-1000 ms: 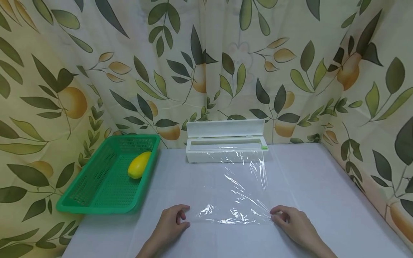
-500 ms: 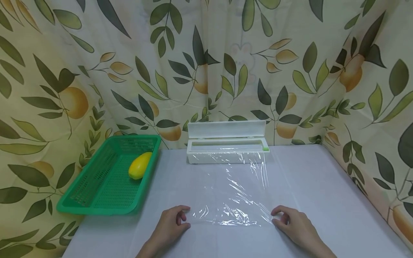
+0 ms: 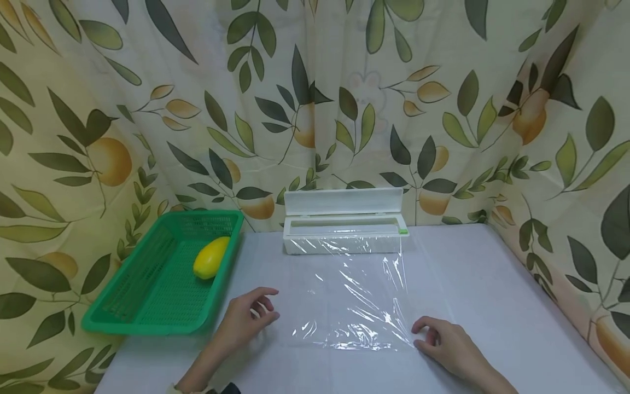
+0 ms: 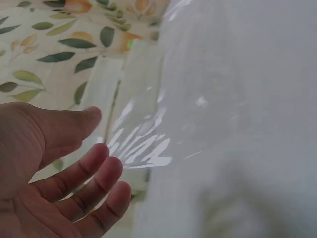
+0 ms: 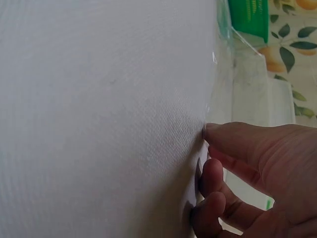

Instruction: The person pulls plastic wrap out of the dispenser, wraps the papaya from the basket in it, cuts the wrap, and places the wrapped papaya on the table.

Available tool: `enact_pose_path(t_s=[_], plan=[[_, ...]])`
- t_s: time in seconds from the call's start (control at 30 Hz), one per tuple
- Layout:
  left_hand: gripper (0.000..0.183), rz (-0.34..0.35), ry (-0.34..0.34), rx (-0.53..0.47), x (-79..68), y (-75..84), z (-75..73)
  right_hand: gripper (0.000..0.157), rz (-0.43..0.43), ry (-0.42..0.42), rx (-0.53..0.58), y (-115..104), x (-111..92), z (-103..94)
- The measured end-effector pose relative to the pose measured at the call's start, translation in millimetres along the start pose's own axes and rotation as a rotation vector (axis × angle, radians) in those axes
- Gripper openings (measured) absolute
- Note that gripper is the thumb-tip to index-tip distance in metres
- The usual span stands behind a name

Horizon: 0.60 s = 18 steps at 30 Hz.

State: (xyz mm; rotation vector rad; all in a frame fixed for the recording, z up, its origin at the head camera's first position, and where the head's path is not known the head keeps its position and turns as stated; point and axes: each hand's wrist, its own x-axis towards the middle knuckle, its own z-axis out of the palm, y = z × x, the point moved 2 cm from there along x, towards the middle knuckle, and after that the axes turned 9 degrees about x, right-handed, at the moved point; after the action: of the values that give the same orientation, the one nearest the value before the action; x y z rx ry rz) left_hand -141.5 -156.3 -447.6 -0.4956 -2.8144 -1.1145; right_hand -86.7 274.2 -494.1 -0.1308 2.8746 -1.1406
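Observation:
A sheet of plastic wrap (image 3: pixel 354 306) stretches toward me from a white wrap dispenser box (image 3: pixel 344 244), whose lid (image 3: pixel 344 202) stands up. My right hand (image 3: pixel 450 345) pinches the sheet's near right corner; creases in the film run toward its fingertips. In the right wrist view, the thumb and index finger of that hand (image 5: pixel 247 173) meet at the film's edge. My left hand (image 3: pixel 246 317) hovers off the sheet's left side, thumb and fingers apart. Nothing is between the fingers of that hand (image 4: pixel 74 168) in the left wrist view, where the film (image 4: pixel 143 144) lies beyond them.
A green plastic basket (image 3: pixel 143 329) stands at the left of the white-covered table (image 3: pixel 492 306), holding a yellow fruit (image 3: pixel 211 258) by its right wall. A small green piece (image 3: pixel 403 231) sits at the box's right end. Leaf-patterned curtains (image 3: pixel 275 126) close off the back and sides.
My left hand has let go of the wrap's left corner and moved left and slightly away from me, its fingers spreading. The right hand stays at its corner.

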Motion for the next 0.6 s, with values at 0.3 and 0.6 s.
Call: enact_pose_path(t_s=[0.3, 0.6], plan=[[0.037, 0.101, 0.228, 0.113, 30.7, 3.5, -62.0, 0.025, -0.028, -0.004, -0.019, 1.7, 0.9, -0.6], [0.032, 0.197, 0.365, 0.181, 52.3, -12.5, -111.0, 0.026, -0.026, -0.005, -0.019, 2.7, 4.7, -0.1]])
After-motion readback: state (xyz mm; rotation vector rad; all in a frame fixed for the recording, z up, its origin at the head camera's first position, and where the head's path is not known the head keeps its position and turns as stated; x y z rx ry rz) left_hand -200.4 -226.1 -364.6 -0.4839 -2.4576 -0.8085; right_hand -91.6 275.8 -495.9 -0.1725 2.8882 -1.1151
